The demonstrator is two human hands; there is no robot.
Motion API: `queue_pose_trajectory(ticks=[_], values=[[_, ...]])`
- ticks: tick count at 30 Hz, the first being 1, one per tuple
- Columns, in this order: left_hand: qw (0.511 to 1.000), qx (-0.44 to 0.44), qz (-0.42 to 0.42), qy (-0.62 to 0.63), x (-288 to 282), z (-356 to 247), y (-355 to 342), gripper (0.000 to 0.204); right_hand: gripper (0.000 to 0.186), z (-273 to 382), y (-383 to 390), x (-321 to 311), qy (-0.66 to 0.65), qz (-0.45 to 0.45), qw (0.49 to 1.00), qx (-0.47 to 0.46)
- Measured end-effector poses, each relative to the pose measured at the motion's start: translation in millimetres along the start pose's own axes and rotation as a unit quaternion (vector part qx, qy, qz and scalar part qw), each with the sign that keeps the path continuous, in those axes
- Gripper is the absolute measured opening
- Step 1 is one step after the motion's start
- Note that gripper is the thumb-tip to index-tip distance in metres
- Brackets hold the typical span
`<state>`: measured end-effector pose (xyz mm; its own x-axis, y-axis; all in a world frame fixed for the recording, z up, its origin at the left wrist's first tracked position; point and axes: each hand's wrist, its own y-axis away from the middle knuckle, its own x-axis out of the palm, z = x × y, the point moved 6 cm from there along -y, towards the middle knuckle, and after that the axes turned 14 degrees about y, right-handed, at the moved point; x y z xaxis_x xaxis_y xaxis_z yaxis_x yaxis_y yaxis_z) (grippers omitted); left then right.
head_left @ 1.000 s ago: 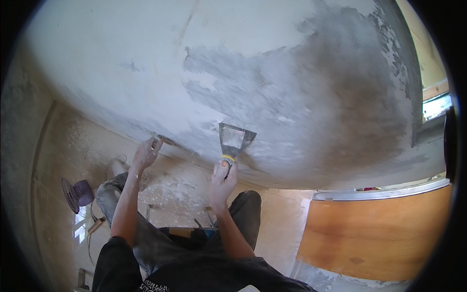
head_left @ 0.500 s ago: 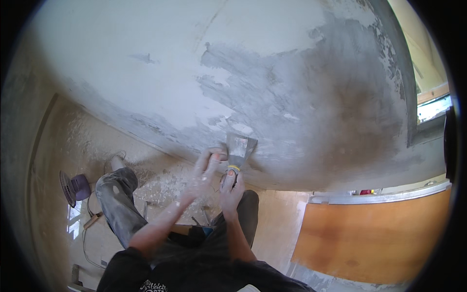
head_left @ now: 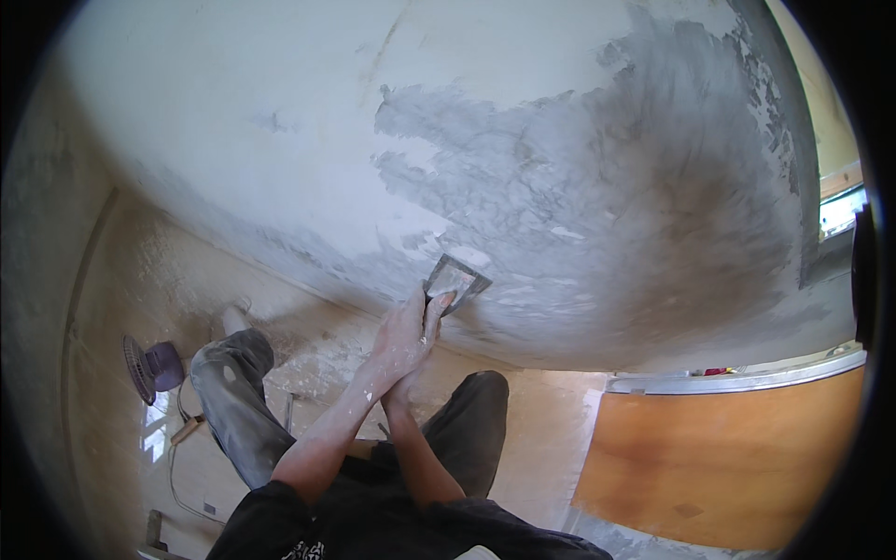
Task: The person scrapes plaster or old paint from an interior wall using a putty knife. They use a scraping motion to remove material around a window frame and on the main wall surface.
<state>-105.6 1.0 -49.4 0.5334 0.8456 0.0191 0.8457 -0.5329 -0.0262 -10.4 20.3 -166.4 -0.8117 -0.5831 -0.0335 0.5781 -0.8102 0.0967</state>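
Note:
A putty knife (head_left: 455,283) with a wide, whitish-smeared metal blade is in front of the grey-and-white patched wall (head_left: 551,187). My left hand (head_left: 403,334), dusted white, is closed round the lower part of the knife, a thumb lying on the blade. Behind it, my right hand (head_left: 405,387) is mostly hidden, with only its wrist side showing where the two arms meet. Its fingers and the knife's handle are out of sight. Whether the blade touches the wall, I cannot tell.
A purple fan (head_left: 154,369) stands on the dusty floor at the left, beside a wooden-handled tool (head_left: 188,428) and a cable (head_left: 177,495). An orange-brown panel (head_left: 719,457) lies at the right below a pale metal rail (head_left: 747,376). My bent knees are below the wall.
My left hand has moved right, from beside the putty knife onto it, and now covers my right hand, which was gripping the handle. The blade has tilted.

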Motion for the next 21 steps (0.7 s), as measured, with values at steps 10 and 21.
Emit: queue_pose_trajectory(ticks=[10,21], values=[[0.972,-0.019,0.06,-0.228,-22.1,-45.4,-6.0,0.024,0.03,0.3,17.6,63.3,-0.024,-0.049,0.998,-0.024],[0.993,0.017,0.078,-0.085,-10.9,-16.6,-13.9,0.03,0.021,12.9,0.5,30.8,0.101,-0.188,0.972,-0.098]])
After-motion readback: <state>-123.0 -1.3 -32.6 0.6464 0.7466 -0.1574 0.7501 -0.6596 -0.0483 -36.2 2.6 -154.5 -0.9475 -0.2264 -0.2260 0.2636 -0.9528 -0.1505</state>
